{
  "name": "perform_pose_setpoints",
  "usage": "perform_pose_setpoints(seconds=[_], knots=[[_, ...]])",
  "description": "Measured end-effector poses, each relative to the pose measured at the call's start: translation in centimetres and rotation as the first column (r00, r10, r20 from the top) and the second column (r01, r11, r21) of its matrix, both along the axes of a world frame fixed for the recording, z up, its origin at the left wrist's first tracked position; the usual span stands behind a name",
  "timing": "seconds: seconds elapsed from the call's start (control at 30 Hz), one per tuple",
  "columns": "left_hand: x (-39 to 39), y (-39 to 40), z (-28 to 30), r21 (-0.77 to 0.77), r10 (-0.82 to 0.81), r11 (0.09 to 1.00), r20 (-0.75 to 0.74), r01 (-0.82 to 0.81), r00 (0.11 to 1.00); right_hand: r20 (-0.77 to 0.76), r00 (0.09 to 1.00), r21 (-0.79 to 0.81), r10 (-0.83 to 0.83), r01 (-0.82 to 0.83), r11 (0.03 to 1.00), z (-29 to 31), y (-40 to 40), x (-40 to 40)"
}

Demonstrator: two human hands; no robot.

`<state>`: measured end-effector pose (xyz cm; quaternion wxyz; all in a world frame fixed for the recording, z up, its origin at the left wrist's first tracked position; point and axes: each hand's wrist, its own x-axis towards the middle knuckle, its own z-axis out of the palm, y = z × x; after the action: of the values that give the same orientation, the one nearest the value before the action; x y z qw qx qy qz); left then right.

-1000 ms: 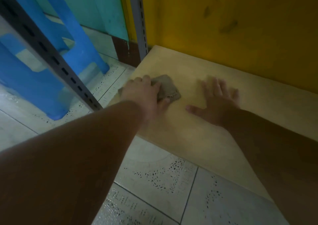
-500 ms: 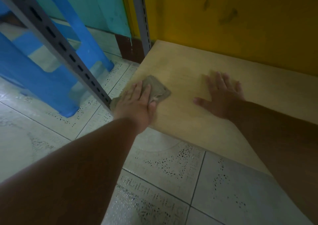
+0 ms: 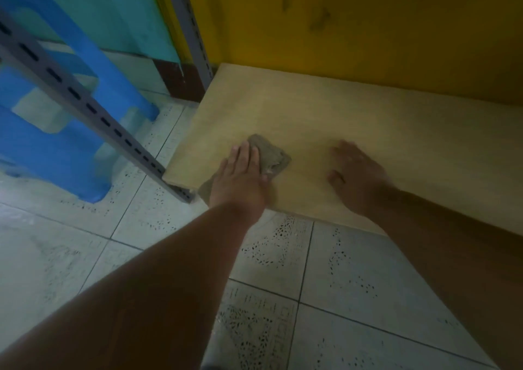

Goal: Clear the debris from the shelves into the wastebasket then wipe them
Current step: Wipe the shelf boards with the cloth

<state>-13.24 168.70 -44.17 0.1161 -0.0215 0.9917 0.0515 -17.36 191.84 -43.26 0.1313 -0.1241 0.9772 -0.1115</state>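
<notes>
Now wiping. Grey-brown cloth (image 3: pixel 270 158) lies crumpled on the pale wooden shelf (image 3: pixel 368 132), at its front-left corner, just inside the front edge; one fold seems to trail off that edge under my wrist. Long axis of the cloth runs diagonally, near-left to far-right.

Left hand (image 3: pixel 240 180) sits on top of the cloth, fingers straight and together, pointing away from me, palm pressing down. Not a grip, a flat press. Most of the cloth shows beyond and to the right of the fingers. Left forearm comes in low from the bottom left, long and nearly straight.

Right hand (image 3: pixel 358 175) is flat on bare shelf, well right of the cloth, not touching it, fingers spread loosely, holding nothing. Reads as a brace. Blurred at the fingertips, so fine detail is unclear.

Key relation: the cloth is under the left hand only, and the unwiped stretch, as I judge it, lies rightward and back toward the yellow wall (image 3: pixel 368 30). Next stroke likely runs that way; the right hand sits in that path.

No debris visible on the shelf. No wastebasket in view.

Outward: slotted grey upright (image 3: pixel 85 106) just left of the shelf corner, blue plastic stool (image 3: pixel 56 148) beyond it, speckled floor tiles (image 3: pixel 339 299) below.
</notes>
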Motion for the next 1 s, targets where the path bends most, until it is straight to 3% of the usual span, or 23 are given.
perform_pose_setpoints(seconds=[0.23, 0.37, 0.5, 0.67, 0.8, 1.0], knots=[[-6.8, -3.8, -0.3, -0.036, 0.231, 0.972, 0.002, -0.231, 0.973, 0.012, 0.999, 0.006, -0.045, 0.045, 0.999, -0.5, 0.6, -0.4], [-4.8, -4.8, 0.5, 0.052, -0.027, 0.998, -0.112, 0.033, 0.993, 0.045, 0.997, 0.049, -0.061, 0.058, 0.997, 0.0, -0.2, -0.6], [-4.8, -8.4, 1.3, -0.052, -0.271, 0.961, -0.012, 0.270, 0.963, -0.020, 0.998, 0.088, -0.068, 0.069, 0.994, -0.4, -0.9, -0.7], [-4.8, -7.3, -0.5, -0.093, -0.264, 0.962, -0.113, 0.255, 0.958, -0.139, 0.976, -0.027, -0.165, 0.163, 0.986, -0.3, -1.9, -0.5], [-4.8, -5.8, -0.4, -0.103, -0.244, 0.966, -0.081, 0.235, 0.966, -0.161, 0.971, 0.050, -0.178, 0.188, 0.981, -0.7, -0.7, -0.1], [-5.7, 1.2, -0.8, -0.019, -0.358, 0.933, -0.133, 0.359, 0.924, -0.164, 0.958, -0.048, -0.237, 0.232, 0.971, -0.9, 2.6, 0.4]])
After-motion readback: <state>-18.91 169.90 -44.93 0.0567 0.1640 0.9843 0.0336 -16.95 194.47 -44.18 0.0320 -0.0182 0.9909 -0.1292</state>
